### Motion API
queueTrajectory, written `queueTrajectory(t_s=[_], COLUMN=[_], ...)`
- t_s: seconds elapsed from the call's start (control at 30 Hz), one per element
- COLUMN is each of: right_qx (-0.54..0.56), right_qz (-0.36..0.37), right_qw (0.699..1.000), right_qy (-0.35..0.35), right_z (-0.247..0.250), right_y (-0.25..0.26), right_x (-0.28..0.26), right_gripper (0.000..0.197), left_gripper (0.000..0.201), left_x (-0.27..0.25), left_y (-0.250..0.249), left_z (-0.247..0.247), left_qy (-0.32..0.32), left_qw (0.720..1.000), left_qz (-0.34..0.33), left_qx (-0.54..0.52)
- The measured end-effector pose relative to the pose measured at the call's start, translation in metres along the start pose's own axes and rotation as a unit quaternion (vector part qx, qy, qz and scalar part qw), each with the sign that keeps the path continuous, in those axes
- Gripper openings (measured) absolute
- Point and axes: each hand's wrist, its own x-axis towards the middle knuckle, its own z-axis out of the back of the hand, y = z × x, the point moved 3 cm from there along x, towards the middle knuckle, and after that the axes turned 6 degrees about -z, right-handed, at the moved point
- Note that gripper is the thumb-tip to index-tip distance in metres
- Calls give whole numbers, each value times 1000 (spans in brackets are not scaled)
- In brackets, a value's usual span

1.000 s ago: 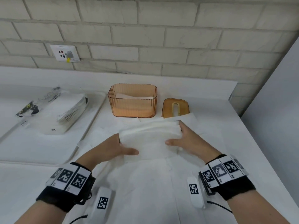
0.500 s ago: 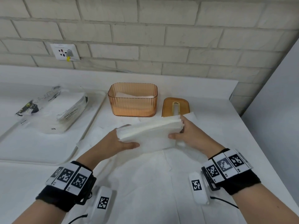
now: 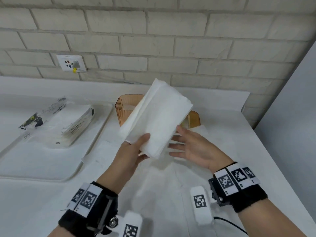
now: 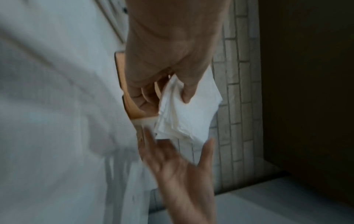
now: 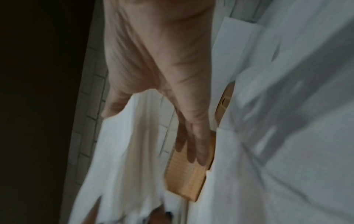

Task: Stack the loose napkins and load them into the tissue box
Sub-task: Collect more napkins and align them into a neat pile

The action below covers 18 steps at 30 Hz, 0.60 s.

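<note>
**Napkin stack lifted in left hand, right hand free beside it**

Readable text: little. The plastic napkin pack [image 3: 68, 124] on the tray [image 3: 95, 139] has black print on its side, too small to read. Wrist bands carry black-and-white square marker tags, no words.

Surroundings: white counter [image 3: 239, 151] against a pale brick wall [image 3: 171, 40]; wall socket [image 3: 71, 63] with a yellow tag at upper left. Tray sits left on the counter. More loose sheets [image 3: 162, 185] lie flat on the counter under both hands.

Obstruction: the napkin stack [image 3: 157, 120] is held up tilted, in front of the amber tissue box [image 3: 123, 108] and most of its amber lid [image 3: 194, 118], which lies just right of the box. White paper is visible inside the box.

Grip: left hand [image 3: 131, 154] pinches the stack's near lower corner, thumb on top, fingers under; left wrist view confirms it. Right hand [image 3: 193, 147] is flat with fingers spread, just beside the stack's right edge, holding nothing; whether the fingertips touch it is unclear.
</note>
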Motion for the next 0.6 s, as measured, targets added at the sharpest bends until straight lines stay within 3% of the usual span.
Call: queueTrajectory(t_s=[0.13, 0.33, 0.43, 0.53, 0.6], right_qx=[110, -82, -207, -259, -284], right_qz=[74, 126, 148, 142, 120], right_qw=[991, 988, 967, 954, 950], right_qy=[8, -20, -35, -43, -42], right_z=[-14, -9, -14, -15, -11], right_y=[12, 25, 24, 22, 15], right_x=[0, -7, -5, 0, 4], right_gripper=[51, 36, 31, 29, 42], left_gripper=[46, 84, 70, 65, 59], left_x=[-14, 4, 13, 19, 20], left_y=[15, -13, -25, -24, -16], left_z=[-15, 6, -1, -1, 2], left_qy=[75, 165, 167, 146, 137], left_qw=[997, 984, 975, 971, 971], left_qz=[28, 17, -26, -61, -64], left_qx=[18, 61, 142, 177, 187])
